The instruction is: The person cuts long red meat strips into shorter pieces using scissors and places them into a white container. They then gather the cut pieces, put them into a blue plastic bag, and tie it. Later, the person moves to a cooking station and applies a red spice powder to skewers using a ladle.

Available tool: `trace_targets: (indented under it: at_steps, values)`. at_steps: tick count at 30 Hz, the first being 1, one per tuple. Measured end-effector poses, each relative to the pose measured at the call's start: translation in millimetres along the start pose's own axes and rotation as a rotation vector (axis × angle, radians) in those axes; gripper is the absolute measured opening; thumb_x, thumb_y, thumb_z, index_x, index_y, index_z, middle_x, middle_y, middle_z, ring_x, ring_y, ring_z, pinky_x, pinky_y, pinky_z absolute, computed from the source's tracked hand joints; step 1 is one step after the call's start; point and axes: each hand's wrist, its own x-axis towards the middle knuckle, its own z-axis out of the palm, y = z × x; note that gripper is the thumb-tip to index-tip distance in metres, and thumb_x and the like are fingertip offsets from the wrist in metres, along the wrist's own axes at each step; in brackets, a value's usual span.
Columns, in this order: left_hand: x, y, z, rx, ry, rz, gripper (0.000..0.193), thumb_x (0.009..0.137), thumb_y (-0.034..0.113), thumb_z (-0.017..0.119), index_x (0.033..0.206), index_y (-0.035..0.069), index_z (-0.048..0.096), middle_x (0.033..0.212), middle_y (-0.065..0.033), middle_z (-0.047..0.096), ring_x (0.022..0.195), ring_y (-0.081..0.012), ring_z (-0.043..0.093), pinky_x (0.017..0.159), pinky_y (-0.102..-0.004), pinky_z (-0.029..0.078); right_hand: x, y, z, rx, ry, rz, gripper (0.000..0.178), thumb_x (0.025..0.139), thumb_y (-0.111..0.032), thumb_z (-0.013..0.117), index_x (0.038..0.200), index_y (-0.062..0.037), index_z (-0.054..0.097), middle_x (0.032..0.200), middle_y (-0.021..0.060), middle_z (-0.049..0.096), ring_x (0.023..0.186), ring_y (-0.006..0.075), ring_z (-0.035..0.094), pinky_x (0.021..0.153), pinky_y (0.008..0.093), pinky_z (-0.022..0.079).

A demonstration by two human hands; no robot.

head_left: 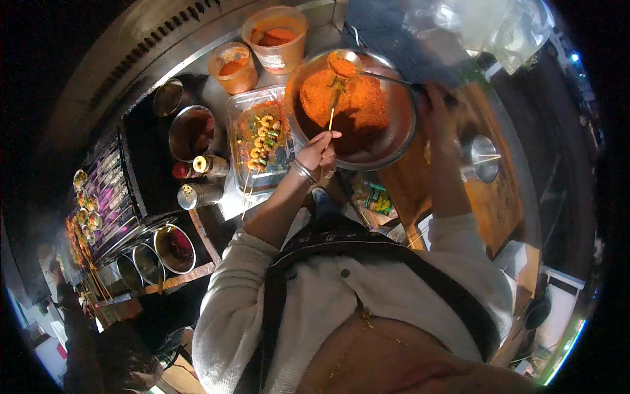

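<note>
My left hand (319, 150) pinches the bare end of a wooden skewer (332, 117), whose far end reaches over a large metal bowl (407, 134). Orange-red seasoning powder (361, 105) lies heaped in the bowl. Blurred by motion at the bowl's right rim, my right hand (438, 111) is closed on the handle of a ladle (354, 60). The ladle's scoop carries more powder, right above the skewer's coated tip. What food is on that tip cannot be made out. Left of the bowl, skewers of curled shrimp-like pieces (264, 141) rest in a clear plastic tray (244, 98).
Two tubs of red powder, a large one (282, 58) and a smaller one (244, 80), stand behind the tray. Shakers (199, 196) and metal pots (174, 248) separate it from a lit grill (117, 187) with food. Another person (108, 348) is at lower left. A metal cup (484, 161) stands right.
</note>
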Motion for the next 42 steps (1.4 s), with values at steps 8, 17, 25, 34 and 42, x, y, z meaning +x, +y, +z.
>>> trace_targets:
  at_steps: [8,17,25,34,42]
  values:
    - [1,2,4,-0.064,0.08,-0.015,0.022,0.09,0.023,0.04,0.102,0.009,0.053,0.047,0.0053,0.028,0.037,-0.0064,0.024,0.036,-0.0216,0.02,-16,4,-16,-0.231,-0.007,-0.15,0.014,0.074,-0.006,0.062,0.086,-0.0051,0.057,0.09,0.0028,0.057,0.084,0.014,0.053,0.065,0.0251,0.045]
    - [-34,-14,1,0.039,0.139,0.001,0.027,0.088,0.025,0.045,0.102,0.004,0.055,0.052,0.006,0.036,0.043,-0.0041,0.032,0.04,-0.0203,0.024,-2,2,2,-0.121,0.107,-0.061,0.009,0.077,-0.008,0.057,0.086,-0.0066,0.056,0.083,0.0027,0.054,0.071,0.009,0.048,0.055,0.0188,0.039]
    - [-26,-2,-3,0.015,0.099,-0.079,0.029,0.089,0.028,0.043,0.106,0.006,0.052,0.046,0.0028,0.035,0.036,-0.007,0.029,0.035,-0.0224,0.022,0,8,0,-0.165,0.016,-0.084,0.018,0.078,-0.011,0.059,0.095,-0.006,0.057,0.088,0.0041,0.053,0.08,0.0145,0.051,0.064,0.0245,0.044]
    - [-2,10,7,-0.117,0.063,-0.136,0.031,0.091,0.031,0.034,0.11,0.011,0.049,0.046,0.0039,0.03,0.036,-0.0065,0.024,0.036,-0.0215,0.019,-41,-1,-9,-0.233,0.116,-0.172,0.013,0.077,-0.012,0.06,0.085,-0.0018,0.059,0.086,0.0045,0.058,0.074,0.0096,0.05,0.064,0.0229,0.041]
    - [-30,4,7,0.079,0.095,-0.19,0.032,0.091,0.03,0.034,0.11,0.009,0.049,0.046,0.0045,0.034,0.036,-0.0068,0.028,0.035,-0.0219,0.021,-13,3,-1,-0.278,0.102,-0.148,0.017,0.075,-0.015,0.063,0.085,-0.0013,0.059,0.079,0.0034,0.058,0.074,0.0117,0.052,0.067,0.0239,0.041]
